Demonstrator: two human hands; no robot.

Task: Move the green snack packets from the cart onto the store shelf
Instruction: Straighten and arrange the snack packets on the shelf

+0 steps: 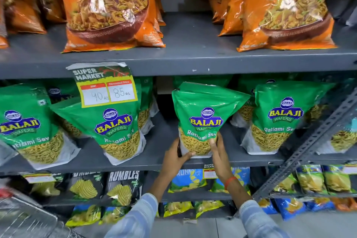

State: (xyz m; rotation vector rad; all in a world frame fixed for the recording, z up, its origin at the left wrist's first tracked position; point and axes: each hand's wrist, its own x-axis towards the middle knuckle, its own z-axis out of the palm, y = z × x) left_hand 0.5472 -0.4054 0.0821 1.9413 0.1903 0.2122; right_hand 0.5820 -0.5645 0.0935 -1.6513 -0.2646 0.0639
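Note:
A green snack packet stands upright on the grey middle shelf, in the gap between other green packets. My left hand grips its lower left corner and my right hand holds its lower right side. More green packets of the same kind stand on this shelf at the left, centre left and right. A wire cart shows at the bottom left corner; no packets are visible in it.
Orange snack bags fill the upper shelf. A yellow price tag hangs from the upper shelf's edge. Black, blue and yellow chip bags sit on the lower shelves. A slanted metal brace crosses at the right.

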